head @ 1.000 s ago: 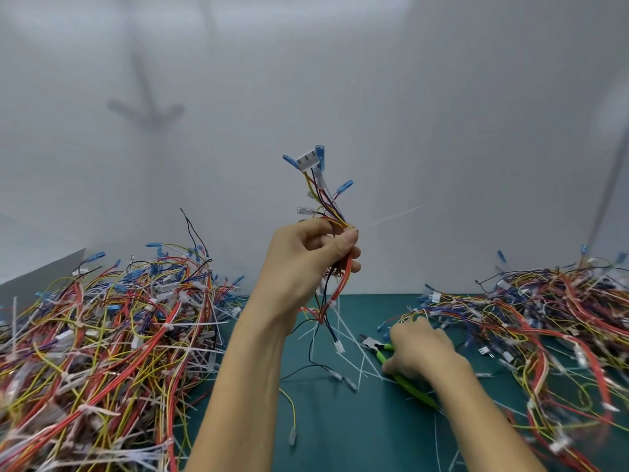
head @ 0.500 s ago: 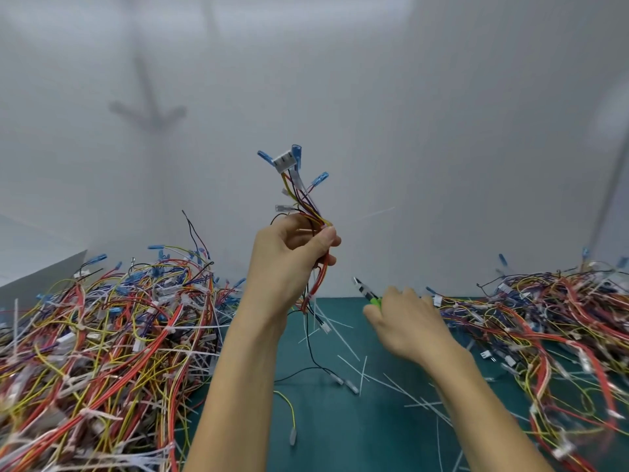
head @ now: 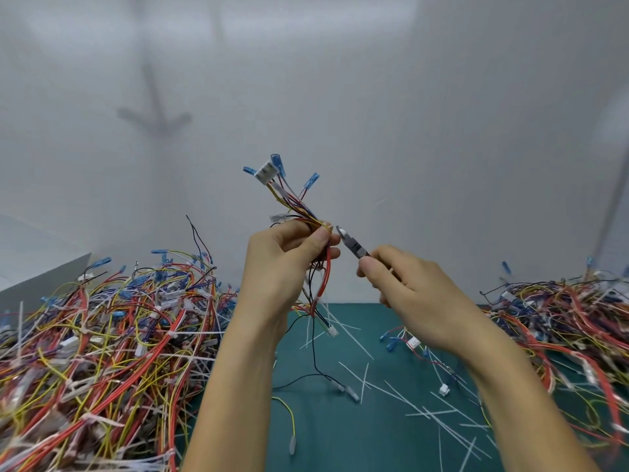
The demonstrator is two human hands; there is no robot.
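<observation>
head | change: our right hand (head: pixel 418 294), gripping small dark metal cutters (head: pixel 354 247), has risen; their tip now sits just beside our left hand (head: pixel 282 267) | left hand grips an upright bundle of red, yellow, black wires (head: pixel 295 206) with blue terminals and white plug, above the teal surface (head: pixel 340 427), tails dangling

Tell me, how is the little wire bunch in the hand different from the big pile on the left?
The wire bunch is small, held up by the left hand; the left pile is big and lies on the table. The wire bunch stands upright; the left pile sprawls tangled. Both have red and yellow wires with blue ends.
</observation>
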